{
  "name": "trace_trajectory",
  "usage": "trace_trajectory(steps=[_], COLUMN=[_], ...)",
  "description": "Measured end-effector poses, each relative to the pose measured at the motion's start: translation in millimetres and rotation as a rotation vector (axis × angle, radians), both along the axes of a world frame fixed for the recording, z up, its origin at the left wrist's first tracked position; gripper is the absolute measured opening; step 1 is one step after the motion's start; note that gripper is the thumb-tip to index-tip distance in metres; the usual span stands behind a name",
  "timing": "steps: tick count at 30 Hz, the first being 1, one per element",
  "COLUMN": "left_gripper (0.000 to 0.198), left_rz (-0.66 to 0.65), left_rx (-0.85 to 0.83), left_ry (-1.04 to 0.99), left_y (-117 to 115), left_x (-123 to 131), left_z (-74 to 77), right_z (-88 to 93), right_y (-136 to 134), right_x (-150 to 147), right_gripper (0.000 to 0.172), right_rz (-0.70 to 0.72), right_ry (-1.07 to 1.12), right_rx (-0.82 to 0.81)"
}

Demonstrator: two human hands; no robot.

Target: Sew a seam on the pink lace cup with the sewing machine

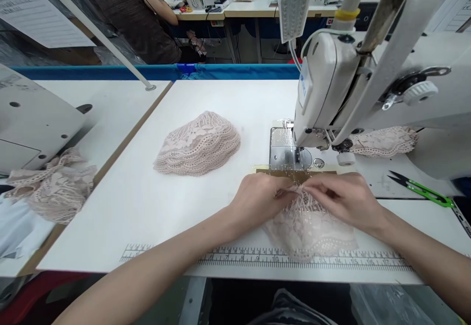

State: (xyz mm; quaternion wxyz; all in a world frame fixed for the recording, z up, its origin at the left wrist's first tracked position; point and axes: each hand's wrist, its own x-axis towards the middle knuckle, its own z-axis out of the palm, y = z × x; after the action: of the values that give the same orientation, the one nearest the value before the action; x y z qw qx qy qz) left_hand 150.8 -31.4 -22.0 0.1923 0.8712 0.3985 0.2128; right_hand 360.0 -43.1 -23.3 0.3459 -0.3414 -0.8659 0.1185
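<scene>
Sewing machines (pixel 324 77) on tables (pixel 253 97) show a workshop.

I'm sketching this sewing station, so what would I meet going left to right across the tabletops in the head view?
Crumpled lace → stacked lace pieces → left hand → right hand → green-handled snips. Overlapping things are left out.
</scene>
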Motion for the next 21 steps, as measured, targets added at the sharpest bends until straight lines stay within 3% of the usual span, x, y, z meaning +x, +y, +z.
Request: trace_trajectory(steps=[3,6,9,12,17,21], left_gripper=[0.023,0.034,0.023,0.02,0.026,0.025], left_rz=[0.096,0.086,0.023,-0.049,-0.07,-0.061], left_rx=[0.171,0.362,0.575,0.671,0.6,0.562], left_ry=[0.13,0.16,0.176,0.235,0.308,0.256], left_y=[1.1,-0.6,-4.0,-8.2,-8.1,0.7], left_x=[2.8,4.1,3.7,2.5,1.9,3.7], left_z=[-4.9,-7.9,-10.1,-11.5,-10.7,-11.1], right_z=[-8.5,-13.8,-16.9,-19.4,-18.6,-12.1], right_y=[9.7,16.2,19.5,22.1,21.7,11.9], right_x=[-0.8,-1.7,-3.3,-3.2,3.8,4.6], right_gripper=[0.017,0.021,0.022,0.024,0.029,0.022], right_rz=[-0.116,-0.243,-0.317,-0.337,-0.46,-0.369], right_ry=[0.016,-0.054,-0.107,-0.152,-0.37,-0.463], right_rx=[-0.247,-0.264,-0.186,-0.116,0.134,0.335])
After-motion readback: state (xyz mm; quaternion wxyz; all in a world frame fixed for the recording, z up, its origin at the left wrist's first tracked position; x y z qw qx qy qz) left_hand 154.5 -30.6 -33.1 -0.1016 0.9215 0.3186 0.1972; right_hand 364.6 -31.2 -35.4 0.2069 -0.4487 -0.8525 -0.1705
